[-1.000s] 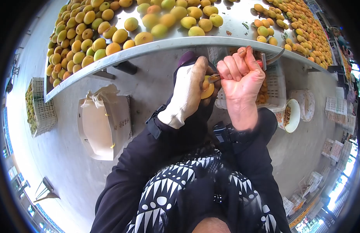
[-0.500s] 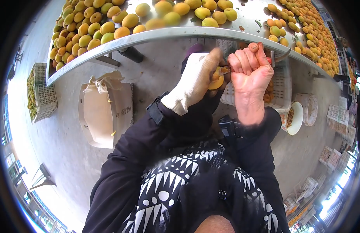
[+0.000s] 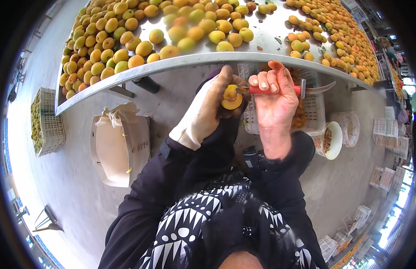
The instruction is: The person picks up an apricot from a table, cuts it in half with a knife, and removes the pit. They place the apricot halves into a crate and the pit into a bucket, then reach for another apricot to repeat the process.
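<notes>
My left hand [image 3: 201, 107], in a white glove stained brown at the fingers, grips a cut apricot [image 3: 231, 102] whose yellow flesh and brown centre face the other hand. Bare and closed, my right hand [image 3: 276, 105] holds a red-handled pitting knife [image 3: 263, 90]. From one end of its handle a short metal tip reaches the apricot's centre; a curved blade sticks out to the right from the other end. Both hands are just below the near edge of the metal table [image 3: 208, 57], where many whole apricots [image 3: 98, 54] lie.
Under the table, right of my hands, a white plastic crate [image 3: 316, 123] holds orange fruit. A white bowl [image 3: 334, 145] with brown pieces stands beside a bucket [image 3: 350, 127]. To the left are a cardboard box [image 3: 111, 154] and a crate of green fruit [image 3: 53, 125].
My hands have turned so the apricot's cut face and the red handle now show. The view has shifted, with the table edge lower in the picture.
</notes>
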A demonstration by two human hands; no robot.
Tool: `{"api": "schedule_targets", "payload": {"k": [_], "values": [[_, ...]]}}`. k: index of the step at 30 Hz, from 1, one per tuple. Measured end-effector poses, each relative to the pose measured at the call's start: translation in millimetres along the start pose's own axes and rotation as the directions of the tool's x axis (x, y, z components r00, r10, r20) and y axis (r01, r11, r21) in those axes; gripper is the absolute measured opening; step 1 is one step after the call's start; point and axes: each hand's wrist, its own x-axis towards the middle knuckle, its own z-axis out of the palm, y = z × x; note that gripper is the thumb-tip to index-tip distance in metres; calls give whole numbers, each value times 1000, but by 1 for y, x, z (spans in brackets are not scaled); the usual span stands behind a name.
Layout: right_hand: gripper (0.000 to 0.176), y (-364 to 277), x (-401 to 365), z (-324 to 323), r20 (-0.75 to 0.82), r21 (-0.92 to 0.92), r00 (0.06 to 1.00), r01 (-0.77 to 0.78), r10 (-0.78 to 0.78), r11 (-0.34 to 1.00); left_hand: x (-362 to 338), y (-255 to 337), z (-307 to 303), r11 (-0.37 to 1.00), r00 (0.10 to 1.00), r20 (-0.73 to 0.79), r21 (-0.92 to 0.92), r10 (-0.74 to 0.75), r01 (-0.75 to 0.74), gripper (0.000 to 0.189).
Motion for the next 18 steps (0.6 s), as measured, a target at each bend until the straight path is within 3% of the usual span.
{"api": "schedule_targets", "payload": {"k": [2,5,8,9,11,16,18], "values": [[24,-4,0,-6,52,37,999,9,-11,999,-4,0,4,996,999,30,-88,-24,26,51],[34,-6,-1,-1,63,68,998,22,-27,997,-12,-4,0,999,1000,-15,33,27,-26,56],[50,-8,-1,4,255,72,967,-28,9,997,-10,-10,7,997,990,-120,16,71,-70,56],[50,-12,-3,9,256,72,967,-27,8,997,-9,-10,9,998,980,-188,8,67,-67,58],[49,-21,-6,17,143,-219,990,30,2,975,-3,-11,10,997,975,-209,56,70,-59,63],[33,-29,-2,17,356,-95,926,167,-123,981,3,-5,19,979,956,-293,197,10,50,73],[32,-26,-5,18,357,-91,924,182,-138,979,5,-8,18,977,950,-311,201,-5,71,75]]}}
